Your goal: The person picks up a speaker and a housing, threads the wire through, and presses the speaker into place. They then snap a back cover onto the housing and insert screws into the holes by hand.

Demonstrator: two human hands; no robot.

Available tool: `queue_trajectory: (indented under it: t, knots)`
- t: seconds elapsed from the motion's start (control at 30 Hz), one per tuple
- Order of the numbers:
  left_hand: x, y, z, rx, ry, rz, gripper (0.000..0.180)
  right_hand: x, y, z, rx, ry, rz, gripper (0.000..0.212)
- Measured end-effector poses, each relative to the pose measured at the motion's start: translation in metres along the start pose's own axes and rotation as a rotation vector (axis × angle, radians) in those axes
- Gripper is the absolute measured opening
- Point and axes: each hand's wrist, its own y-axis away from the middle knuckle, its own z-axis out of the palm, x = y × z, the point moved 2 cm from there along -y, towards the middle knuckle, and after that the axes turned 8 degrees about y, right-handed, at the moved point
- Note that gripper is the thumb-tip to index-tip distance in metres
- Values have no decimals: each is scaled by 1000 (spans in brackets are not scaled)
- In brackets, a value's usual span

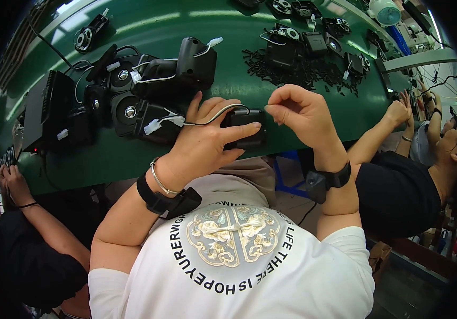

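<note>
At the near edge of the table lies a small black speaker box [245, 126], with a black-and-white cable looping over it. My left hand [212, 130] grips this box from its left side, index finger stretched across the top and thumb along the near side. A white plug connector [153, 126] on a cable lies just left of that hand. Close to the right of the box, my right hand [304, 114] is raised with thumb and forefinger pinched together. Whatever is between those fingertips, if anything, is too small to make out.
Several black speakers [195, 64] with cables crowd the left of the green table [234, 45]. A pile of small black screws [292, 74] lies ahead to the right, with more speakers [281, 50] around it. A black box [53, 109] stands far left. Co-workers sit on both sides.
</note>
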Motion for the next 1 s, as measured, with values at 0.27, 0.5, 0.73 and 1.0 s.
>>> queue_trajectory:
  t: [0.27, 0.5, 0.73, 1.0]
  knots:
    - [-4, 2, 1, -63, 31, -20, 52, -17, -14, 34, -356, 22, -234, 9]
    - [-7, 1, 5, 18, 70, 3, 50, -2, -27, 41, -199, 203, -269, 10]
    - [-5, 1, 4, 20, 40, 27, 50, -10, -28, 46, -199, 355, -319, 15]
    - [3, -4, 1, 0, 38, 71, 52, 2, -28, 39, -159, 218, -335, 20]
